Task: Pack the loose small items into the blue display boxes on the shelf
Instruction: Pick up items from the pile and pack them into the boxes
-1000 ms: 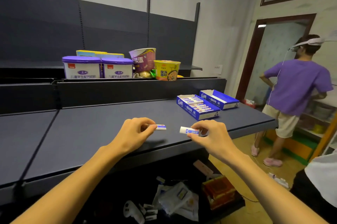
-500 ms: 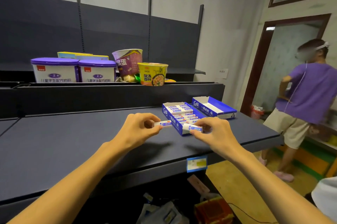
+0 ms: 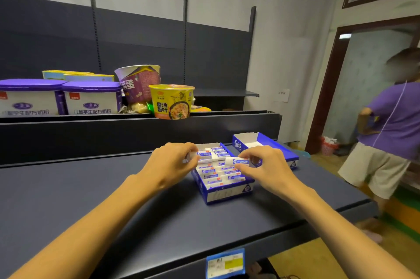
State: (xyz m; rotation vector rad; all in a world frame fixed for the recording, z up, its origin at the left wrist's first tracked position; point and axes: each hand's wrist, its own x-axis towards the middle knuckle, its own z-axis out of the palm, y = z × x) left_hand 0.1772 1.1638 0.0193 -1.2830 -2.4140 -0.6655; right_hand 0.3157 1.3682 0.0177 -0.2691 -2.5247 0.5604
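A blue display box [image 3: 225, 194] sits on the dark shelf [image 3: 91, 199], holding several small white-and-blue sticks in rows. My left hand [image 3: 170, 162] hovers over the box's far left part, pinching one small white-and-blue stick [image 3: 204, 155]. Over the right side of the same box, my right hand [image 3: 263, 165] grips another stick [image 3: 237, 161] by its right end. A second blue display box [image 3: 263, 144] stands just behind and to the right, open, its contents not visible.
On the raised shelf behind stand two purple-lidded tubs [image 3: 59, 96], a purple cup [image 3: 138, 83] and a yellow noodle cup [image 3: 171, 101]. A person in a purple shirt [image 3: 391, 133] stands at the right by a doorway. A price tag [image 3: 225, 264] hangs on the shelf edge.
Both hands carried their sticks forward from near the shelf's front edge to above the filled blue box. The camera moved closer to the shelf.
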